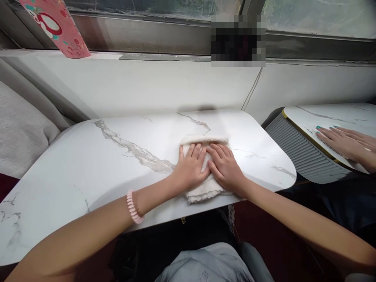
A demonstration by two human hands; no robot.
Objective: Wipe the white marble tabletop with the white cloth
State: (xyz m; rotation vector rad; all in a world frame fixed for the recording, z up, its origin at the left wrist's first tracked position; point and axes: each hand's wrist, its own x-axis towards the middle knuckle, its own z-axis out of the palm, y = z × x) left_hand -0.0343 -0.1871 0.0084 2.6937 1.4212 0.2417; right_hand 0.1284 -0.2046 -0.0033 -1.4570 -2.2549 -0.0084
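Observation:
A folded white towel (205, 192) lies on the white marble-patterned tabletop (117, 176), close to its front edge. My left hand (190, 166) rests flat on the towel's left half, fingers spread and pointing away from me. Beside it, my right hand (226, 168) presses flat on the right half, its thumb touching or nearly touching the left one. Neither hand grips the cloth. Around my left wrist is a pink coiled band (134, 207).
Another person's hands (346, 143) lie on a second marble-patterned table (323, 113) with a ribbed side at right. Grey fabric (23, 129) stands at left. A pink printed packet (55, 27) leans on the window sill (161, 57). A cable (252, 89) runs down the wall.

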